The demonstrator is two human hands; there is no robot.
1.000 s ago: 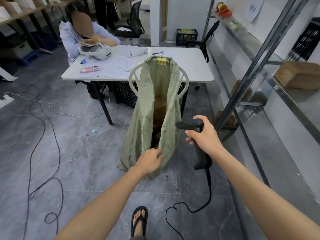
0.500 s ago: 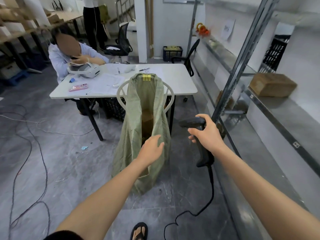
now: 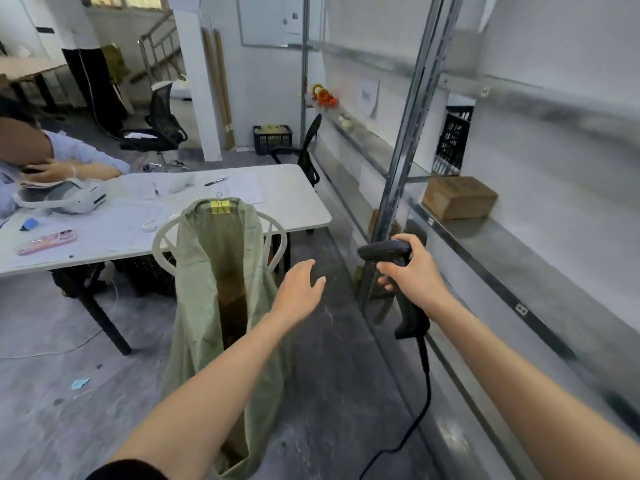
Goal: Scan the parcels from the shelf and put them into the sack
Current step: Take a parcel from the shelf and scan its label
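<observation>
A pale green sack (image 3: 204,282) hangs open from a white chair back, clipped at the top with a yellow binder clip (image 3: 220,206); brown parcels show inside it. My left hand (image 3: 298,289) hovers to the right of the sack's mouth, fingers spread and holding nothing. My right hand (image 3: 414,271) grips a black corded barcode scanner (image 3: 391,252) by its handle, beside the shelf upright. A brown cardboard parcel (image 3: 459,196) lies on the metal shelf (image 3: 512,271) to the right.
A white table (image 3: 287,199) stands behind the sack, with a person seated at its left, a headset, a pink phone and pens on it. Office chairs and a black crate sit further back. The scanner cable trails on the grey floor.
My left hand has let go of the sack's front edge and lifted up and to the right. My view has turned right toward the shelf. The scanner stays in my right hand.
</observation>
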